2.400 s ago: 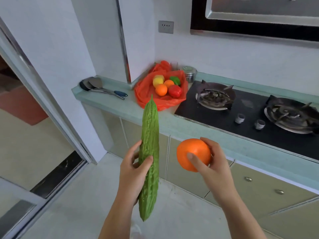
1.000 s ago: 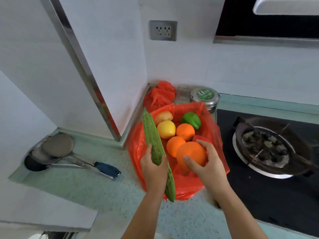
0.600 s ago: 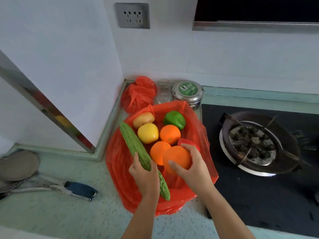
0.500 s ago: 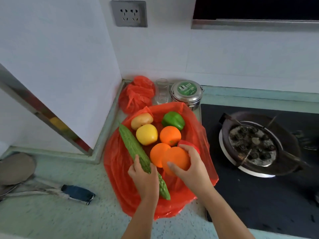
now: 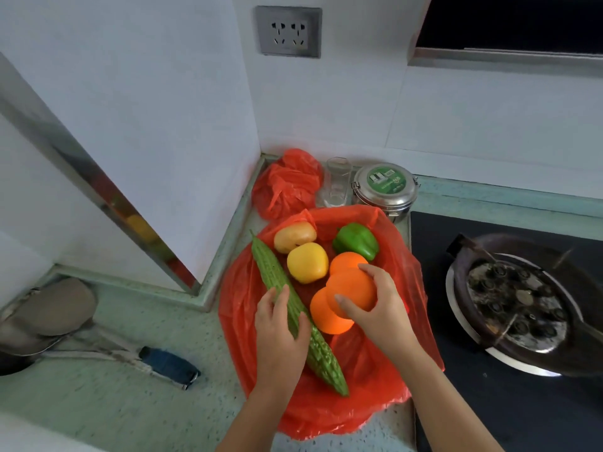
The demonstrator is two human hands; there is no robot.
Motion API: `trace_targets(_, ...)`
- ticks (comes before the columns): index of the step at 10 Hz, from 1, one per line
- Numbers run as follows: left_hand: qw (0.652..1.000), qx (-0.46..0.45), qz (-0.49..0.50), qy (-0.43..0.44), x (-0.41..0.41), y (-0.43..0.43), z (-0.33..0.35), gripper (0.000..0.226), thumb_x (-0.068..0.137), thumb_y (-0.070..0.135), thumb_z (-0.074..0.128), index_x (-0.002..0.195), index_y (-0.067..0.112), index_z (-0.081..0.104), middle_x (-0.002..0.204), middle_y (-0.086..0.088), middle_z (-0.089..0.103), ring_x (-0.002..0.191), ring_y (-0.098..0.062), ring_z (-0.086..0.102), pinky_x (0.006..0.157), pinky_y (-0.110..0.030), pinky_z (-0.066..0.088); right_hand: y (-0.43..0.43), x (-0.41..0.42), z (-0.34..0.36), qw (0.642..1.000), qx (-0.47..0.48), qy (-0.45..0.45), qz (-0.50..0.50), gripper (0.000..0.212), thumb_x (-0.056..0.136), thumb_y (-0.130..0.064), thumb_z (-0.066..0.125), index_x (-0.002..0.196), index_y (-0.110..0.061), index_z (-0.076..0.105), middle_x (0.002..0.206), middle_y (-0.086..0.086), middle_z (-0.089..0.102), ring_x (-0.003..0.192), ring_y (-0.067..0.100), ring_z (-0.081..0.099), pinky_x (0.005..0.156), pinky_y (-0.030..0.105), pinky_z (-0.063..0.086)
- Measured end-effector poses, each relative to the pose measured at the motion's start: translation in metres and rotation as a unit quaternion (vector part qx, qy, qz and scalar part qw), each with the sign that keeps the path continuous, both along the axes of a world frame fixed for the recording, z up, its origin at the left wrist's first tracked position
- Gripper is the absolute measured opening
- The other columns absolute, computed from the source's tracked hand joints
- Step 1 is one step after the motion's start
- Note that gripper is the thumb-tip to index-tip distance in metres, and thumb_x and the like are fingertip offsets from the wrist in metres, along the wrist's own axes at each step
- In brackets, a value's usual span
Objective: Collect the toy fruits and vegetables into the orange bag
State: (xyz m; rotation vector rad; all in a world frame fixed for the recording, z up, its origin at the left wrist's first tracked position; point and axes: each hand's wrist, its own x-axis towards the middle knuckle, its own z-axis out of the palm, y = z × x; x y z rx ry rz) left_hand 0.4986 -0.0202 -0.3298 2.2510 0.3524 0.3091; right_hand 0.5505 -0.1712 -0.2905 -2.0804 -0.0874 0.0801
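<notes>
Under the left hand lies a long, bumpy green toy bitter gourd, gripped around its middle with fingers curled over the ridged skin; its pointed tip reaches away past the fingertips and its blunt end lies back beside the wrist, on the crinkled, glossy orange plastic bag spread open on the speckled pale-green countertop. Just to the right, the right hand closes on a smooth round orange toy fruit, which touches two more smooth orange toy fruits, one nearer and one farther. Beyond the hands, inside the bag, sit a waxy yellow toy apple, a tan oval toy potato and a lobed shiny green toy bell pepper. Farther back stand a knotted orange plastic bundle, a clear drinking glass and a round steel tin whose green lid label is too blurred to read. Right of the right hand is a black gas hob with a grimy burner. Left of the left hand lie metal spatulas, one with a blue handle. A grey wall socket is mounted above.
</notes>
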Motion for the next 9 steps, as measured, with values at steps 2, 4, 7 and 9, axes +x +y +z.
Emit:
trace_targets(2, 0.996, 0.089, -0.02, -0.02, 0.009, 0.021, 0.007, 0.046, 0.082, 0.023, 0.054, 0.126, 0.007, 0.053, 0.124, -0.017, 0.054, 0.119, -0.033, 0.047, 0.098, -0.04, 0.038, 0.019, 0.027, -0.001, 0.999, -0.01, -0.026, 0.027, 0.068, 0.072, -0.032, 0.075, 0.129, -0.021, 0.039, 0.119, -0.009, 0.038, 0.105, 0.004, 0.039, 0.084, 0.019, 0.031)
trace_targets(4, 0.988, 0.148, -0.042, -0.027, 0.018, 0.025, 0.007, 0.049, 0.083, 0.032, 0.041, 0.122, 0.007, 0.056, 0.122, -0.018, 0.057, 0.118, -0.036, 0.05, 0.095, -0.045, 0.039, 0.025, 0.043, -0.01, 0.998, -0.037, -0.034, 0.031, 0.068, 0.076, -0.037, 0.07, 0.133, -0.019, 0.039, 0.125, -0.004, 0.042, 0.116, 0.013, 0.039, 0.093, 0.026, 0.032)
trace_targets(7, 0.983, 0.165, -0.073, -0.028, 0.036, 0.025, 0.002, 0.048, 0.083, 0.031, 0.042, 0.123, 0.007, 0.056, 0.123, -0.017, 0.056, 0.118, -0.035, 0.05, 0.095, -0.044, 0.041, 0.027, 0.052, -0.014, 0.995, -0.068, -0.06, 0.034, 0.064, 0.075, -0.036, 0.071, 0.129, -0.016, 0.045, 0.125, 0.0, 0.046, 0.12, 0.016, 0.039, 0.096, 0.025, 0.03)
trace_targets(9, 0.977, 0.187, -0.079, -0.059, 0.043, 0.027, 0.001, 0.048, 0.084, 0.031, 0.042, 0.122, 0.005, 0.056, 0.122, -0.018, 0.056, 0.118, -0.036, 0.05, 0.098, -0.043, 0.035, 0.022, 0.049, -0.013, 0.994, -0.069, -0.082, 0.023, 0.064, 0.075, -0.037, 0.071, 0.129, -0.015, 0.045, 0.125, 0.001, 0.047, 0.119, 0.016, 0.038, 0.095, 0.026, 0.031)
